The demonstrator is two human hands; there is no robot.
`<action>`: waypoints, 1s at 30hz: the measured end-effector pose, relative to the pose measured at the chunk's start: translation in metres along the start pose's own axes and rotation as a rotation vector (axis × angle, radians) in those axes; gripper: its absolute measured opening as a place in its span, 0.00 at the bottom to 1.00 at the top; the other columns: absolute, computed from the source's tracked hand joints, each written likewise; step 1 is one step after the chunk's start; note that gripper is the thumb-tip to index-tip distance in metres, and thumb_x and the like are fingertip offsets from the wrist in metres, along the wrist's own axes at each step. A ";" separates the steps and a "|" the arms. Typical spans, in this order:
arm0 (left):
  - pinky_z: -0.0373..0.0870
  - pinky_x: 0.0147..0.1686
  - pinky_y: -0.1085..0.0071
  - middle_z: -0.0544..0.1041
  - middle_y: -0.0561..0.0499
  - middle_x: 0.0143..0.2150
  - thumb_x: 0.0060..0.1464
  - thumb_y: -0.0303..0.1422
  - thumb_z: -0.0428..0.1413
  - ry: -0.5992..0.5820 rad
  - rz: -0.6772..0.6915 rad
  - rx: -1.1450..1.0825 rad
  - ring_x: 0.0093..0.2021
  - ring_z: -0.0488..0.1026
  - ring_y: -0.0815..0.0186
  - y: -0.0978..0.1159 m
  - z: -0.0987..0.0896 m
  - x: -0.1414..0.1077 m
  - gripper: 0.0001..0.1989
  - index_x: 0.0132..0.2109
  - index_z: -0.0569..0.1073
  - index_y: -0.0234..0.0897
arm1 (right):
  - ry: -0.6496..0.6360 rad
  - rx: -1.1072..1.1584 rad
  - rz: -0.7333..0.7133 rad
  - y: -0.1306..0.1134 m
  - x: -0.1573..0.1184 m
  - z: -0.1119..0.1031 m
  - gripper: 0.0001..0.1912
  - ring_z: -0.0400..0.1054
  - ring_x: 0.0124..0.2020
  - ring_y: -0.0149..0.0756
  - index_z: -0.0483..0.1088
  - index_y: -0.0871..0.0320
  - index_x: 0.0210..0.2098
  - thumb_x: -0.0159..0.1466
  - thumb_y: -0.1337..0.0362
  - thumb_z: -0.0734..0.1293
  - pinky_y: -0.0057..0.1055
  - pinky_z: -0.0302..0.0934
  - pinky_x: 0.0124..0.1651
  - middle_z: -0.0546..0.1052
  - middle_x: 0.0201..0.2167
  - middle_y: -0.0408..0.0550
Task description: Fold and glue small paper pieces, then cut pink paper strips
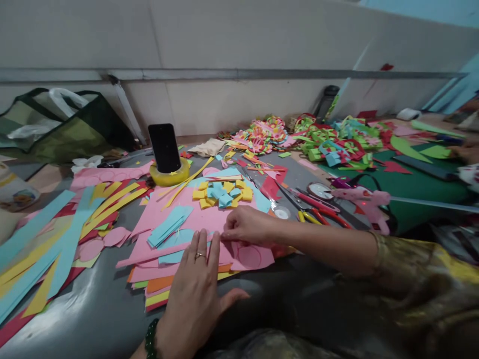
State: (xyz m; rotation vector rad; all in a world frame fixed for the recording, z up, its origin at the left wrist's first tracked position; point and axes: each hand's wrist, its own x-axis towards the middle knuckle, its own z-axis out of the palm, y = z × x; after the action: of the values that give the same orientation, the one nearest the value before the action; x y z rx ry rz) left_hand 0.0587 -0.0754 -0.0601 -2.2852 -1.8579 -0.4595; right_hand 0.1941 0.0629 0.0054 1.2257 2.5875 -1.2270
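Observation:
My left hand (198,279), fingers stretched out, presses flat on a long pink paper strip (149,257) lying across a stack of coloured paper. At the strip's right end my right hand (243,224) is closed in a pinch; its fingertips partly hide that end. Under the strip are light-blue paper pieces (179,240), and a bundle of blue strips (169,227) lies just beyond. A pink sheet with a drawn circle (249,258) sits below my right hand. Behind it is a heap of folded yellow and blue paper pieces (224,193).
A phone (164,147) stands in a yellow holder (170,173). To the right lie scissors (295,199), pliers (327,218) and a pink glue gun (368,199). Cut paper strips (63,244) cover the left. Paper ornaments (262,134) are piled behind. Another person's hand (464,153) shows at far right.

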 end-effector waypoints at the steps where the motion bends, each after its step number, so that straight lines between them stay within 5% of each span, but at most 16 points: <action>1: 0.61 0.57 0.52 0.59 0.29 0.64 0.47 0.60 0.47 -0.009 -0.001 0.007 0.64 0.55 0.45 0.001 0.000 0.000 0.47 0.63 0.58 0.26 | -0.024 0.023 0.043 0.001 0.004 0.000 0.12 0.61 0.13 0.27 0.70 0.60 0.22 0.56 0.58 0.67 0.23 0.50 0.17 0.68 0.11 0.39; 10: 0.54 0.58 0.46 0.58 0.31 0.65 0.50 0.55 0.51 -0.094 -0.036 0.093 0.64 0.55 0.45 0.004 -0.009 0.002 0.42 0.64 0.58 0.31 | -0.114 0.035 0.179 0.014 0.001 -0.017 0.13 0.59 0.13 0.24 0.69 0.61 0.18 0.52 0.59 0.69 0.21 0.51 0.17 0.66 0.11 0.38; 24: 0.52 0.57 0.41 0.60 0.31 0.64 0.52 0.55 0.49 -0.092 -0.022 0.096 0.63 0.57 0.44 0.002 -0.007 0.003 0.40 0.63 0.60 0.31 | -0.024 -0.058 0.324 0.053 -0.024 -0.048 0.14 0.56 0.15 0.24 0.67 0.61 0.17 0.52 0.58 0.69 0.23 0.50 0.20 0.65 0.11 0.38; 30: 0.52 0.57 0.42 0.62 0.31 0.63 0.51 0.54 0.50 -0.079 -0.017 0.112 0.63 0.58 0.43 0.002 -0.008 0.003 0.39 0.63 0.61 0.32 | 0.133 -0.188 0.278 0.040 -0.041 -0.064 0.15 0.59 0.19 0.27 0.68 0.62 0.20 0.55 0.57 0.67 0.25 0.48 0.23 0.67 0.14 0.42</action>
State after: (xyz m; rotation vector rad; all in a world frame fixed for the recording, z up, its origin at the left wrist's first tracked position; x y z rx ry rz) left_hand 0.0604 -0.0751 -0.0515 -2.2463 -1.8897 -0.2638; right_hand 0.2676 0.0942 0.0372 1.6045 2.4389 -0.8585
